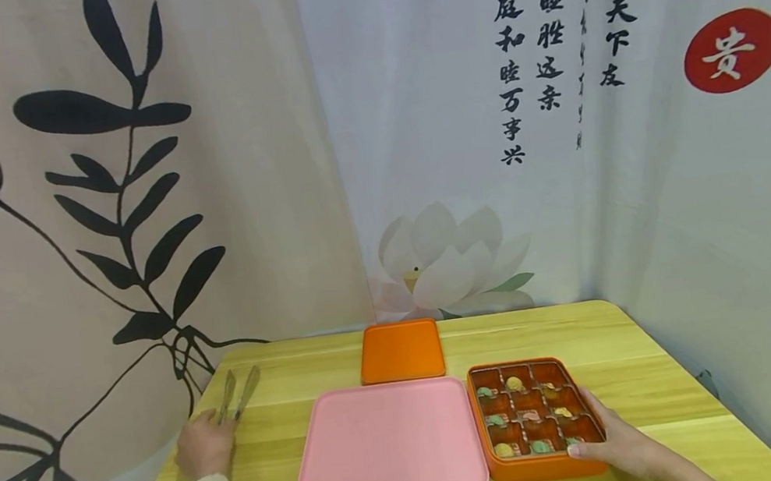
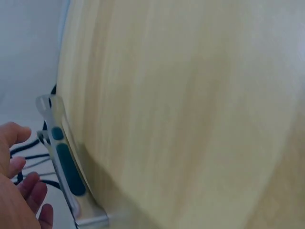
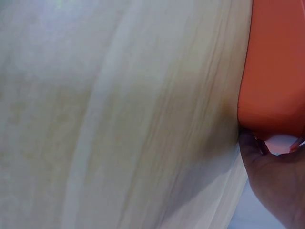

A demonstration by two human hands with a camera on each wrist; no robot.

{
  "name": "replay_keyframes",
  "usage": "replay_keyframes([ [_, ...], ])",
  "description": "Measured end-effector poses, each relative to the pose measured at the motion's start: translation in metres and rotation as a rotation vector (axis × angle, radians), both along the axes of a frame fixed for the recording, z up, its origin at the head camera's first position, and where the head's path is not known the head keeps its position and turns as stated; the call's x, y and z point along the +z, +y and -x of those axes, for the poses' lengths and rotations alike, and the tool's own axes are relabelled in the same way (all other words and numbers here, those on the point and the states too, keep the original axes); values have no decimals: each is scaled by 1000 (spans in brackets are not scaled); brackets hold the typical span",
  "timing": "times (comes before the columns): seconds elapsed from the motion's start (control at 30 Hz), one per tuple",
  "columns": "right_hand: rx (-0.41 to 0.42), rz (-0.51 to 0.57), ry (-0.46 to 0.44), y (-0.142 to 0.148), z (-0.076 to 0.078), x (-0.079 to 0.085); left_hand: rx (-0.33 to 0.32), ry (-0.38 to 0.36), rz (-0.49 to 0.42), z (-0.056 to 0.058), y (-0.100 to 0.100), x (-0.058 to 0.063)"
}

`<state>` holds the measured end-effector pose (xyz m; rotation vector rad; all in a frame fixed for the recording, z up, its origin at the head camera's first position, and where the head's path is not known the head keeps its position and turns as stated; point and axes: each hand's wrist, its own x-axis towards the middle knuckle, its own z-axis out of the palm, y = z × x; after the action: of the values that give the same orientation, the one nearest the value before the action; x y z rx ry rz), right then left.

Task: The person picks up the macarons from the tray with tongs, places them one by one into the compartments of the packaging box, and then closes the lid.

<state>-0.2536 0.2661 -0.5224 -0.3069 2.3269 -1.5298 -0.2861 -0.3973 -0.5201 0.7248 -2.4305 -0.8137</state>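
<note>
Metal tongs (image 1: 249, 386) with dark green grips (image 2: 70, 167) lie near the table's left edge, their two arms spread. My left hand (image 1: 205, 445) is at their near end. In the left wrist view its fingers (image 2: 34, 192) are loosely bent beside the tongs, with a gap between. An orange box (image 1: 544, 471) with a clear divided insert stands on the right, small yellow, green and pink pieces in its compartments. My right hand (image 1: 618, 443) grips its near right corner, thumb at the front rim and fingers along the right side. Those fingers are partly hidden.
A pink tray (image 1: 389, 444) lies in the middle of the wooden table (image 1: 655, 392), right beside the box. Behind it is a smaller orange tray or lid (image 1: 400, 352). A printed curtain (image 1: 265, 167) hangs past the far edge.
</note>
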Motion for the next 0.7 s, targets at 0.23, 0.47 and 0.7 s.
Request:
replay_keyframes([
  [0.23, 17, 40, -4, 1, 0, -2, -103, 77, 9, 13, 20, 8],
  [0.47, 2, 12, 10, 0, 1, -2, -217, 43, -45, 31, 49, 19],
  [0.7, 18, 29, 4, 1, 1, -2, -368, -4, -96, 52, 81, 25],
])
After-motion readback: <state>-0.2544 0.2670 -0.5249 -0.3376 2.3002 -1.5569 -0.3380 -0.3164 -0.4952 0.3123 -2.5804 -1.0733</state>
